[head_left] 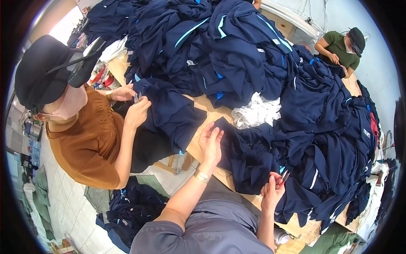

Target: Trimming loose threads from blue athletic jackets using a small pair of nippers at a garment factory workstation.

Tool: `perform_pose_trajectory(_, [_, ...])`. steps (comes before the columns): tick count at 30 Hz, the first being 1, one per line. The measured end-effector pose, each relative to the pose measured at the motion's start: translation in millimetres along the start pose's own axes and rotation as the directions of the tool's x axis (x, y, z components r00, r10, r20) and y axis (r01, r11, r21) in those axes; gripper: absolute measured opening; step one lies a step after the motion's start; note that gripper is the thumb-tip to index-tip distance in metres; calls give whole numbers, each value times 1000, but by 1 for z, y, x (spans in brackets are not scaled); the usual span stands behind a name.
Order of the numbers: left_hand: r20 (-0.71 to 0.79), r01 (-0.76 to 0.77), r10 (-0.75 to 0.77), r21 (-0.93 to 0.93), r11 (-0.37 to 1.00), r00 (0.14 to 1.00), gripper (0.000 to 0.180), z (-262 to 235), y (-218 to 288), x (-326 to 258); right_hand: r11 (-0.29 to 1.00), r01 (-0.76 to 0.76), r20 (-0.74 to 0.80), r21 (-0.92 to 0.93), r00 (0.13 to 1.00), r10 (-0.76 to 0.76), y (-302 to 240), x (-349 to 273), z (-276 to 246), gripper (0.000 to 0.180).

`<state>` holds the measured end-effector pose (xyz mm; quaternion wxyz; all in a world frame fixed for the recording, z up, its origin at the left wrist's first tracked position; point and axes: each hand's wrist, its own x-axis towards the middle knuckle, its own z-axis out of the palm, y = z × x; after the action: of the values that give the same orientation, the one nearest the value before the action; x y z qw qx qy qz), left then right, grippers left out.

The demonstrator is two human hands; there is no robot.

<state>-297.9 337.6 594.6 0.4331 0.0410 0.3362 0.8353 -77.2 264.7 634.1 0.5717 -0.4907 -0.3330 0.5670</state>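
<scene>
My left hand (210,145) is raised palm up beside the edge of a navy garment (249,158), its fingers loosely bent and apart, with nothing seen in them. That garment lies crumpled in front of me at the table's near edge. My right hand (272,194) is closed around a small pair of thread snips (284,176) with red on the handle and the metal blades pointing up and away. It is at the garment's lower right side. A light blue strip shows on the cloth near the snips.
Large heaps of navy garments (237,51) cover the wooden table (198,144). White scraps (257,111) lie in the middle. At my left, a co-worker in a brown shirt (91,139) handles navy cloth; another in green (340,51) works far right. More garments (133,207) lie low left.
</scene>
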Motion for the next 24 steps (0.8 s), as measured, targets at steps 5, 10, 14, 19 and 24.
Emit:
perform_pose_trajectory(5, [-48, 441, -485, -345, 829, 873, 9, 22, 8, -13, 1000, 10, -5, -30, 1000, -10, -7, 1, 6, 12])
perform_pose_trajectory(10, [72, 774, -779, -202, 600, 623, 9, 62, 10, -76, 985, 75, 25, -154, 997, -72, -30, 5, 27, 10])
perform_pose_trajectory(14, [235, 765, -733, -90, 638, 639, 3, 55, -5, -101, 957, 187, -19, -223, 980, -196, -40, 6, 34, 9])
perform_pose_trajectory(19, [205, 792, -777, 20, 611, 595, 17, 65, -9, -117, 912, 187, -81, -365, 970, -231, -29, 12, 12, 18])
perform_pose_trajectory(24, [118, 803, -819, 164, 573, 561, 14, 64, -16, -125, 949, 128, -8, -288, 991, -136, -30, 3, 5, 19])
